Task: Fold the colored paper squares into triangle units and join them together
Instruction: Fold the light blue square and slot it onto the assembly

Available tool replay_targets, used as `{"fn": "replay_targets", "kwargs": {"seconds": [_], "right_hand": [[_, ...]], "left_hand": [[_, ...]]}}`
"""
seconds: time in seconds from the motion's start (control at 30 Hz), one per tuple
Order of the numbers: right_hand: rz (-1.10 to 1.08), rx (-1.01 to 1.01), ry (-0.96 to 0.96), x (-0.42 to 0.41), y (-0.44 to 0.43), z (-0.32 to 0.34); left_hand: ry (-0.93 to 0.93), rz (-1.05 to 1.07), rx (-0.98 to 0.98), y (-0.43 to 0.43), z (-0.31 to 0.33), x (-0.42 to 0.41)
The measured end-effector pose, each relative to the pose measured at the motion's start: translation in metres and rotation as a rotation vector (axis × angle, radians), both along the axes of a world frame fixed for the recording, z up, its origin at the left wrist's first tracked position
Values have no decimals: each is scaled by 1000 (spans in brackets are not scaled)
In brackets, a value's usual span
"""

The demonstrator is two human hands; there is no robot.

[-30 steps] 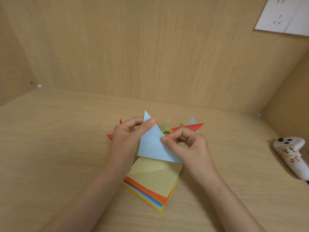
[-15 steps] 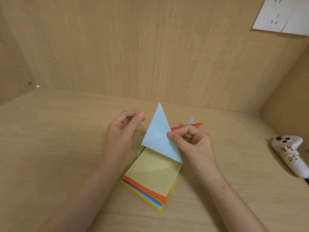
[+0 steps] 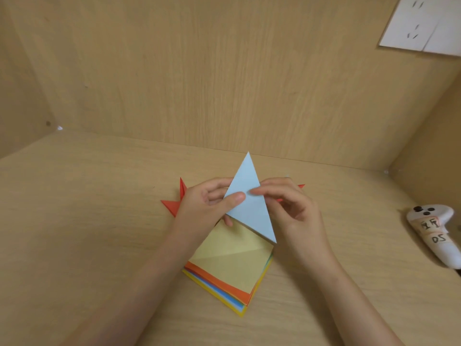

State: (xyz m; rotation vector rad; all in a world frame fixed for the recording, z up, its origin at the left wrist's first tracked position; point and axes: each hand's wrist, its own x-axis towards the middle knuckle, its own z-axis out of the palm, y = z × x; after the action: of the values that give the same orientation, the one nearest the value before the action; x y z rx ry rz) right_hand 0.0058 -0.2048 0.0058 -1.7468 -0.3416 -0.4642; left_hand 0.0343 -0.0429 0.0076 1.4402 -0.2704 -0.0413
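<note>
Fingers of left hand pinch blue triangle | right hand fingers pinch it too | above paper stack

Two hands show: one left hand and one right hand. There is one blue triangle and one stack of paper squares (its sheets lie too close to count). Three red points stick out, two to the left of the hands and one to the right. One white controller bears two labels. One white sheet is on the wall.
</note>
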Motion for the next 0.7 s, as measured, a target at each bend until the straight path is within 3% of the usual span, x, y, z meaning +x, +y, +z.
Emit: {"fn": "replay_targets", "kwargs": {"seconds": [0.27,0.7], "right_hand": [[93,-16,86,0,-11,2],[-55,409,142,1,1,6]], "left_hand": [[38,-44,-24,-1,-2,-1],[-6,-257,-21,-5,2,-10]]}}
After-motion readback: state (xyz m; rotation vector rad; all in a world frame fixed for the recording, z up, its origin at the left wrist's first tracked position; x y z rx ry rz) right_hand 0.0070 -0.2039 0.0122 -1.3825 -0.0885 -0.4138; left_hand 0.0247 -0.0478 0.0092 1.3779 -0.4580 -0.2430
